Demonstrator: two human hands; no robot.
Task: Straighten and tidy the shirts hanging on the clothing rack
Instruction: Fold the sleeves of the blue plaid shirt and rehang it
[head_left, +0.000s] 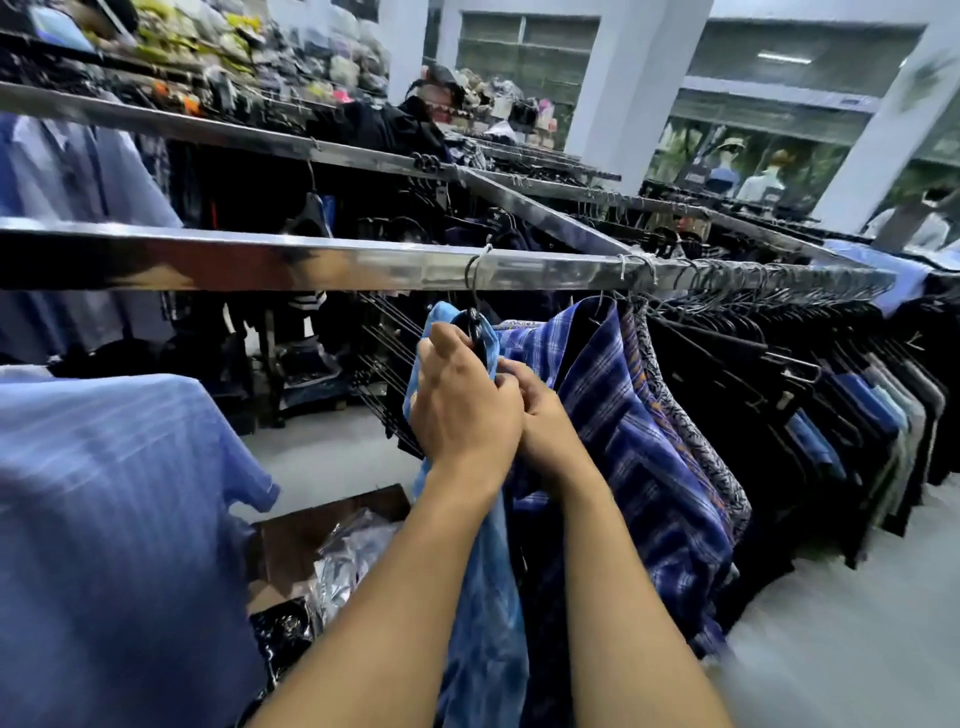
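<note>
Nothing written can be read anywhere in the view; motion blur smears the whole scene. The one thing that looks like a sign is a small blue plate (852, 102) on the white beam far back on the right, and any lettering on it is too small and blurred to make out.

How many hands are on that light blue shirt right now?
2. The left hand grips the light blue shirt at its hanger; the right hand pinches fabric just right of it. Fingertips partly hidden.
</note>
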